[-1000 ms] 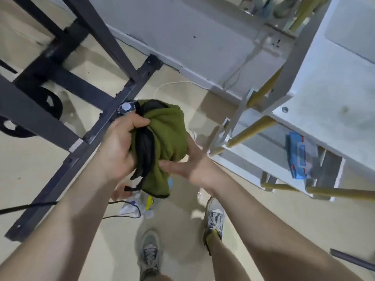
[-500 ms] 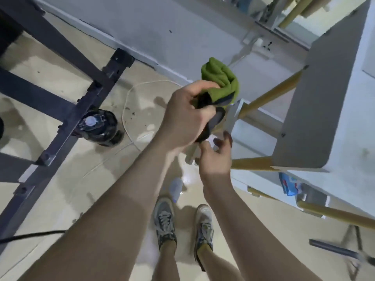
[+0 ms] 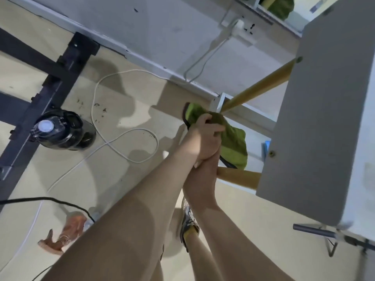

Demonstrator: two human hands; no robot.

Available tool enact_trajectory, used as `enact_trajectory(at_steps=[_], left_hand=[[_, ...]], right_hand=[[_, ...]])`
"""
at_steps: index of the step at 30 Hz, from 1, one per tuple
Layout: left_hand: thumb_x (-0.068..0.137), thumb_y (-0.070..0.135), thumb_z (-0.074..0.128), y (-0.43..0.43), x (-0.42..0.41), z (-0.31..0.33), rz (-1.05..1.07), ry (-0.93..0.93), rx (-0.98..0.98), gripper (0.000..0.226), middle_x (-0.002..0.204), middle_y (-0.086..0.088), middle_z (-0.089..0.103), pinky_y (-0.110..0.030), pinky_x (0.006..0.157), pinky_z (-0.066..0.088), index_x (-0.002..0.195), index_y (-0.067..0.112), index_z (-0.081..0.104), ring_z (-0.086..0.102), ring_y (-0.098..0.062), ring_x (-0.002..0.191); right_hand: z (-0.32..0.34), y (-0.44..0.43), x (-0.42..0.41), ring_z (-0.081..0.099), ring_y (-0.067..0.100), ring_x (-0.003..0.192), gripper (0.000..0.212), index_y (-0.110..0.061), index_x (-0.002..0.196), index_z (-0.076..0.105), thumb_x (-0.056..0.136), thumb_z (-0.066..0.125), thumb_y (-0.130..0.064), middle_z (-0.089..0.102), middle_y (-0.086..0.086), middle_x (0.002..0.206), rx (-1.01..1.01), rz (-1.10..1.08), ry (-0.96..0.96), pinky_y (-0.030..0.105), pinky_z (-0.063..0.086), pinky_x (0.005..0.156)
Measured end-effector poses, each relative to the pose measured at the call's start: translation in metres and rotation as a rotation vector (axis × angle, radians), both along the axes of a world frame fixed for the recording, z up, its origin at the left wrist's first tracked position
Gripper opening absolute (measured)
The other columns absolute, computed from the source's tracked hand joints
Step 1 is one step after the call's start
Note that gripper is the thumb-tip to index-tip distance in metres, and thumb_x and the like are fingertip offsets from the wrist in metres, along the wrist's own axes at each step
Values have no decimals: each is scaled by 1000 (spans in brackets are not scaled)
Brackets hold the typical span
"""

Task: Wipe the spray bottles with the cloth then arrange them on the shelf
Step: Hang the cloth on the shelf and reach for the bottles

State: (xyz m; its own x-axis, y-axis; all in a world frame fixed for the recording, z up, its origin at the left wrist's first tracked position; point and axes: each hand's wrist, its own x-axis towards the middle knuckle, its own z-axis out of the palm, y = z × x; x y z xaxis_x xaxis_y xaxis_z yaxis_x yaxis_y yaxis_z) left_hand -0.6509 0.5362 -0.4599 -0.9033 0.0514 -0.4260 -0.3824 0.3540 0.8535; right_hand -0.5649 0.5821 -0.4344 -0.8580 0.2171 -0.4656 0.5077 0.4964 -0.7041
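Note:
My left hand (image 3: 205, 136) grips a bunched green cloth (image 3: 233, 145) with a dark edge, held beside the grey side panel of the shelf (image 3: 314, 118), between its two wooden rods. My right hand (image 3: 203, 179) sits directly under the left one and touches it. Its fingers are hidden behind the left hand and the cloth. Whatever the cloth wraps cannot be seen. An orange object that looks like a spray bottle (image 3: 63, 236) lies on the floor at the lower left, far from both hands.
A black jar with a white lid (image 3: 60, 130) stands by a black metal frame (image 3: 50, 86). White cable (image 3: 125, 142) and black cable (image 3: 50, 199) run over the floor. A blue item (image 3: 265, 149) lies on a lower shelf board. Another green cloth (image 3: 280, 5) shows at top.
Both hands and the cloth have moved right and lower, close to the shelf panel. The right hand has closed up under the left one. The view has swung, so the orange object now shows.

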Motion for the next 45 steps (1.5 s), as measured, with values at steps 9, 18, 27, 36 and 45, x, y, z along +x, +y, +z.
enact_trajectory(at_steps=[9, 18, 27, 36, 45], left_hand=[[91, 16, 50, -41, 24, 22, 325, -166, 176, 32, 117, 2, 69, -31, 95, 52, 116, 27, 68, 65, -14, 103], [88, 17, 47, -145, 189, 125, 841, -179, -178, 26, 80, 14, 66, -24, 75, 47, 82, 32, 68, 62, -17, 85], [92, 22, 49, -77, 457, 112, 629, -867, -685, 31, 122, -8, 57, -39, 98, 47, 119, 24, 62, 53, -30, 116], [91, 15, 52, -29, 571, -22, 645, -930, -437, 32, 122, 1, 57, -20, 89, 43, 121, 24, 58, 54, -20, 114], [84, 42, 70, -27, 539, -212, 739, -547, -275, 77, 119, -9, 52, -35, 88, 45, 147, 30, 27, 57, -30, 111]], right_hand=[[4, 15, -15, 56, 22, 102, 77, -21, 155, 18, 90, 51, 5, 54, 9, 132, -105, 206, -97, 8, 43, 78], [83, 20, 45, 68, 14, 82, 36, -24, 102, 66, 84, 50, 3, 72, -4, 86, -98, 664, -167, 40, 55, 85], [65, 39, 144, 55, 1, 86, 54, -23, 137, 51, 89, 58, 1, 63, -1, 119, -19, 1455, -298, 2, 36, 68], [-63, 29, 214, 50, 29, 127, 82, -20, 153, 27, 82, 68, -16, 47, 11, 145, 311, 1720, -168, 34, 40, 102], [-202, -41, 268, 38, 36, 141, 61, -23, 135, 57, 76, 59, -7, 49, 17, 147, 831, 2179, 635, 66, 32, 104]])
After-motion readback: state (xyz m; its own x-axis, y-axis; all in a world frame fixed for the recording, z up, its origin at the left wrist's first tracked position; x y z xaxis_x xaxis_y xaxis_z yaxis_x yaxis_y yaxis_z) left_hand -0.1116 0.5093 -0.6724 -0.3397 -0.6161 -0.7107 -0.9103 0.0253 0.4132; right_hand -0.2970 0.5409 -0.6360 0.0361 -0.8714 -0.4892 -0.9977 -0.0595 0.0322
